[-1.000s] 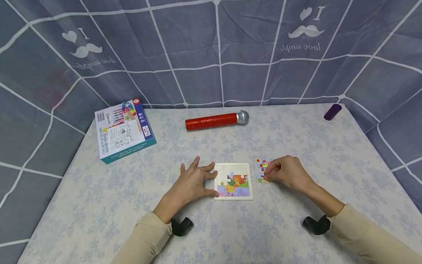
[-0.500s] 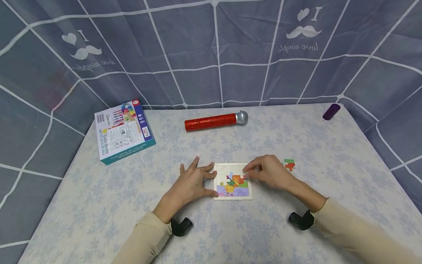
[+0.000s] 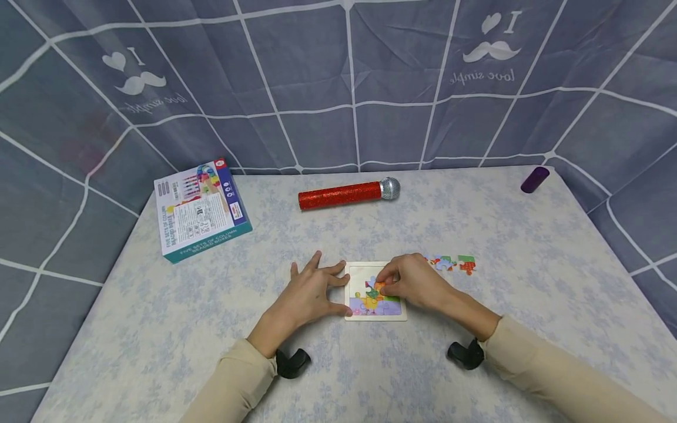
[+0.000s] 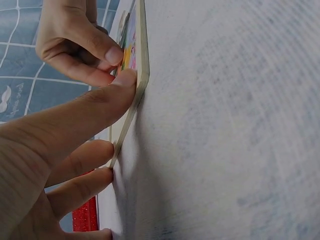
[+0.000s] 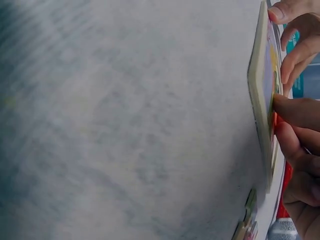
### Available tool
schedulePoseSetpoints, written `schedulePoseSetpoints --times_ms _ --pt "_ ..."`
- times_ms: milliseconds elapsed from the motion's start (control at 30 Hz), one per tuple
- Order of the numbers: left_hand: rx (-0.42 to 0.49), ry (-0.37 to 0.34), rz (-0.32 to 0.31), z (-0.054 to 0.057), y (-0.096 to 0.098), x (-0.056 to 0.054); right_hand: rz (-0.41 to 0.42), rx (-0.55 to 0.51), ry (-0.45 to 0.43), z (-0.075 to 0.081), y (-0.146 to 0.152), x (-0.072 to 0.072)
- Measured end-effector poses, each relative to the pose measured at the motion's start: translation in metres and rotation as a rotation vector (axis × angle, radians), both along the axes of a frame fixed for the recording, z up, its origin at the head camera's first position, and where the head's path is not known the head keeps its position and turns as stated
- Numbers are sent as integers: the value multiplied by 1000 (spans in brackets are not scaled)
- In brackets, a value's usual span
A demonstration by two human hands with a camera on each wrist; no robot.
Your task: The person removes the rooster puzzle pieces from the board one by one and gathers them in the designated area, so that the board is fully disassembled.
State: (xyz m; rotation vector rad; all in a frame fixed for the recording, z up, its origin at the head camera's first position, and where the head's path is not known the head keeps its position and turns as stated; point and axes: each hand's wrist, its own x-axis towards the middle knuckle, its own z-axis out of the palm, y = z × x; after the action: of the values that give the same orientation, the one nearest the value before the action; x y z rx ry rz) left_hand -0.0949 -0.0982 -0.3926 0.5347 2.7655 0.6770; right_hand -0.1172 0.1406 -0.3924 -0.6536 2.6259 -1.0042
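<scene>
A square wooden jigsaw puzzle (image 3: 362,269) with a pale frame lies on the table, partly filled with colourful pieces. My left hand (image 3: 312,294) lies at its left side, fingers spread, with the thumb on the near left corner and fingertips at the left edge. Over the puzzle, my right hand (image 3: 420,285) pinches an orange puzzle piece (image 3: 378,286) between thumb and forefinger, most of it hidden by the fingers. The right wrist view shows those fingertips (image 5: 281,105) low at the puzzle surface. Loose puzzle pieces (image 3: 467,264) lie beyond the right hand, some partly covered by it.
A red glittery microphone (image 3: 341,195) lies behind the puzzle. The boxed toy set (image 3: 201,208) stands at the back left, and a dark purple cylinder (image 3: 535,180) lies at the back right. A grey-blue gridded curtain (image 3: 317,88) hangs behind the table.
My right hand has moved left from the loose pieces, across the frame's right edge, to the middle of the puzzle, uncovering some loose pieces. The left hand has stayed at the frame.
</scene>
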Motion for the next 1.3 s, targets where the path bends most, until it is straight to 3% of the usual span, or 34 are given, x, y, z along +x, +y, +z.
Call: schedulePoseSetpoints --times_ms 467,1033,1300 --pt "5 13 -3 2 0 -3 22 9 -74 5 -2 -7" --pt "10 6 -7 -2 0 0 -35 -66 -82 -4 0 2" --pt "7 -2 -12 0 0 0 -80 -193 -251 1 8 -2"
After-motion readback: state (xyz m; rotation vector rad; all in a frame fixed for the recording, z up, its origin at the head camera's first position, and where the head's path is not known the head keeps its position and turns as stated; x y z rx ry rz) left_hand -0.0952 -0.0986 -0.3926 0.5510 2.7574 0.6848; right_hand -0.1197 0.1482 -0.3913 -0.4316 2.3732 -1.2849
